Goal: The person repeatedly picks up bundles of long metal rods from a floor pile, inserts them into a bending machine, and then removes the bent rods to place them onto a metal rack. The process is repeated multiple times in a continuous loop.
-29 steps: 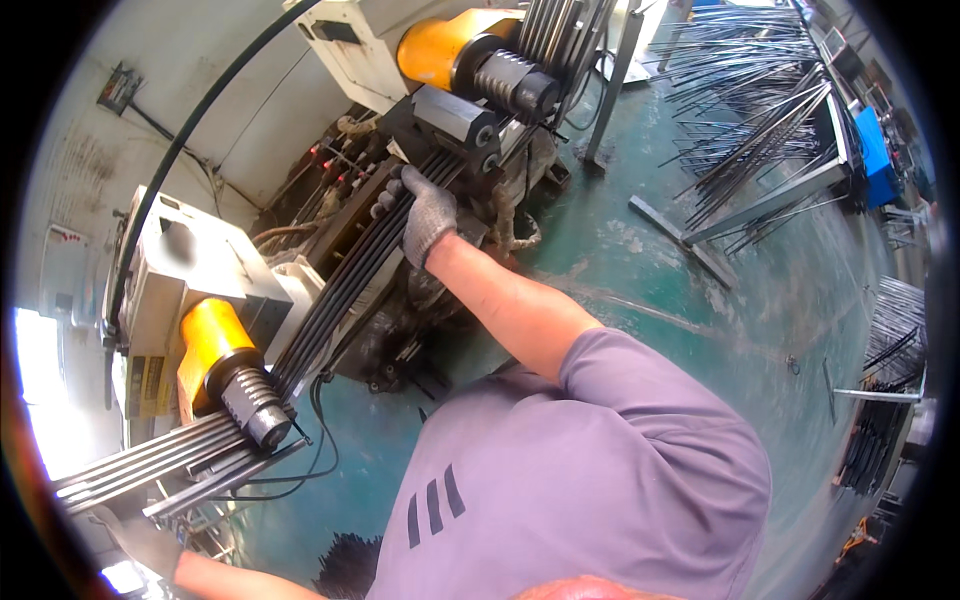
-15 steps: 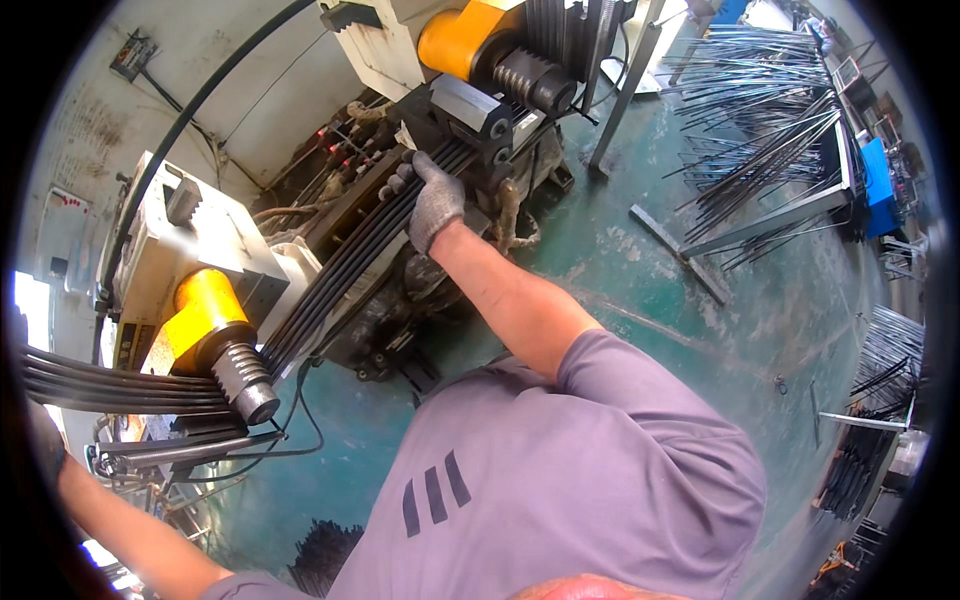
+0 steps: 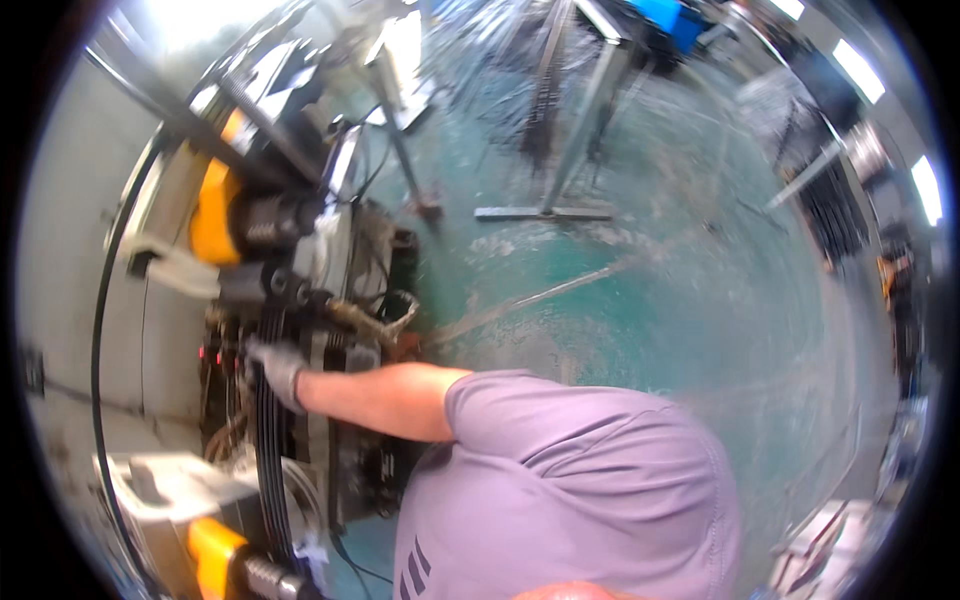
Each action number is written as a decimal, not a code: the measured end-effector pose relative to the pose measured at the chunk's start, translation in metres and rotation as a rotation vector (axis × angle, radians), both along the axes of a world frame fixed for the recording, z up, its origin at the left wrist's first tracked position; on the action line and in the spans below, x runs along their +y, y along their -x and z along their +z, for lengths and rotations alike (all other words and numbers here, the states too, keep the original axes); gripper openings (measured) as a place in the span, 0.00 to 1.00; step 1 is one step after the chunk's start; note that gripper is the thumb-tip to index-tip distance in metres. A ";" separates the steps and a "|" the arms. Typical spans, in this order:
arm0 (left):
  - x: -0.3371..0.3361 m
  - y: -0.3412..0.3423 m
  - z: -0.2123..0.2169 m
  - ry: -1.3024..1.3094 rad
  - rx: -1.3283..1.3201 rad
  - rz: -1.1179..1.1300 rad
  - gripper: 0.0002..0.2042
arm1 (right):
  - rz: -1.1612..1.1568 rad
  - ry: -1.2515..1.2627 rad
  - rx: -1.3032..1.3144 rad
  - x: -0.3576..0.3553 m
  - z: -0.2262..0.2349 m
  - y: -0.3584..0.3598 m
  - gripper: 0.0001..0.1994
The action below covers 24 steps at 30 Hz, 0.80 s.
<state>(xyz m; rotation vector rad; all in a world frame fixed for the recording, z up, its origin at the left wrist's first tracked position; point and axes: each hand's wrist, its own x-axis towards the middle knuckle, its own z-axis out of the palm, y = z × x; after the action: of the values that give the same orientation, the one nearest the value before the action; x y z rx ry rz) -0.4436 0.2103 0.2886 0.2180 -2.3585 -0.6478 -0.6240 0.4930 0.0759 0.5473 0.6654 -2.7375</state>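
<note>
A bundle of long black rods runs along the machine on the left, between its two yellow-and-black heads. My right hand, in a grey glove, lies across the rods below the upper head, its fingers curled over them, though blur softens their outline. The upper yellow part sits beside a dark ridged cylinder. Nearer, at the bottom, are the lower yellow part and another ridged cylinder. My left hand is out of the picture.
Metal stands with a grey steel leg rise from the green floor ahead, with blurred rods piled behind. A black hose arcs along the left wall. Further dark stock is stacked at the far right.
The view has swung to the right, so the machine now stands upright at the left. My left hand has gone out of sight. My right hand is still at the rods.
</note>
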 end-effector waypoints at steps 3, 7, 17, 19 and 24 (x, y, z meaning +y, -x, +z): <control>0.048 0.010 -0.029 -0.047 -0.006 -0.067 0.21 | -0.027 0.135 0.055 -0.004 -0.001 0.006 0.19; 0.086 0.005 -0.052 -0.090 -0.017 -0.128 0.21 | -0.053 0.120 0.072 -0.007 -0.005 0.010 0.16; 0.081 0.000 -0.031 -0.020 0.061 -0.123 0.21 | -0.041 0.126 0.089 0.009 0.019 -0.008 0.18; 0.053 -0.015 -0.005 0.026 0.118 -0.071 0.22 | 0.016 0.100 0.025 0.010 0.017 -0.009 0.17; -0.047 -0.083 0.113 0.220 0.222 0.062 0.22 | -0.008 0.097 0.059 0.002 0.002 -0.002 0.13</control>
<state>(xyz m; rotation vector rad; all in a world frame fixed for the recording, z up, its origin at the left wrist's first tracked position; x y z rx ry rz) -0.3606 0.1631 0.4012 0.1145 -2.1778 -0.3591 -0.6220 0.4953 0.0779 0.4500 0.5420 -2.7856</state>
